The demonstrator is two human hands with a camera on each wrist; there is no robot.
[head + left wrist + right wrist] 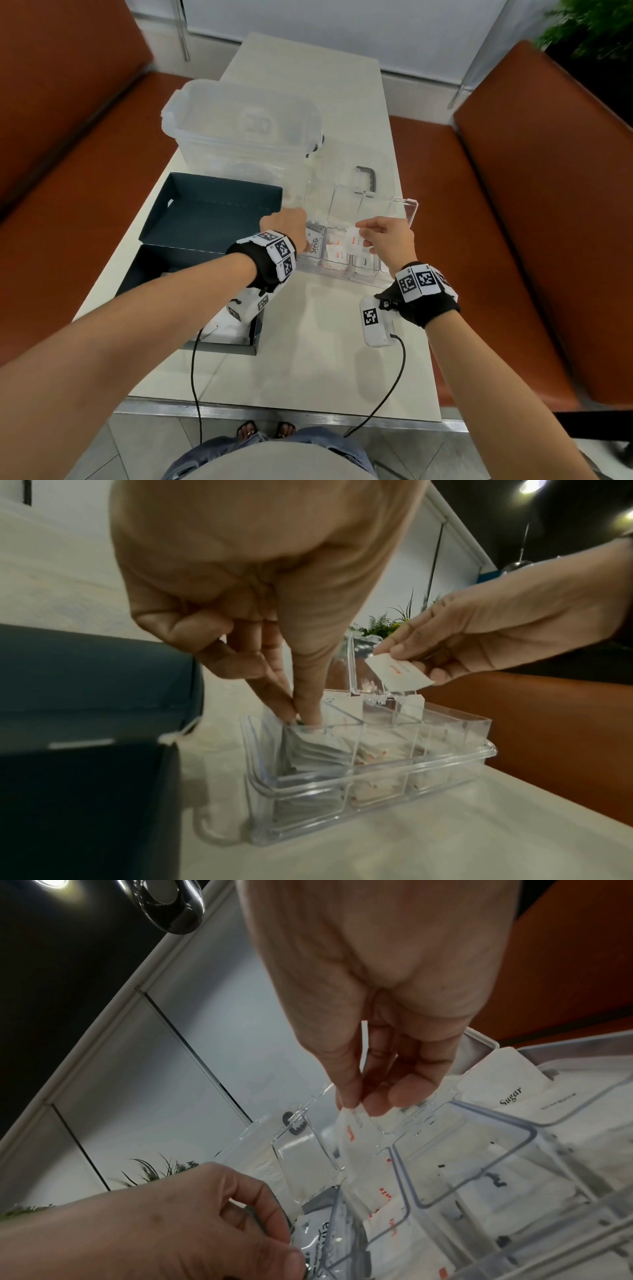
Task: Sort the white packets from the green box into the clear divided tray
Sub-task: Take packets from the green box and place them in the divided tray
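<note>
The clear divided tray (342,275) stands mid-table with its hinged lid up, right of the dark green box (205,212). My left hand (306,236) reaches into the tray's leftmost compartment and pinches a grey-white Stevia packet (318,748) there, between thumb and fingers (301,718). My right hand (359,236) hovers over the middle compartments, pinching a white packet with red lettering (354,241) by its top edge; the packet (356,1139) hangs down toward a compartment of like packets. Further compartments hold Sugar packets (507,1093). More white packets lie in the green box's near half, mostly hidden by my left forearm.
A large clear lidded storage bin (239,130) stands behind the green box. A clear lid with a dark handle (368,178) lies behind the tray. Orange-brown benches (513,205) flank the white table (325,342). Black cables trail off the near edge.
</note>
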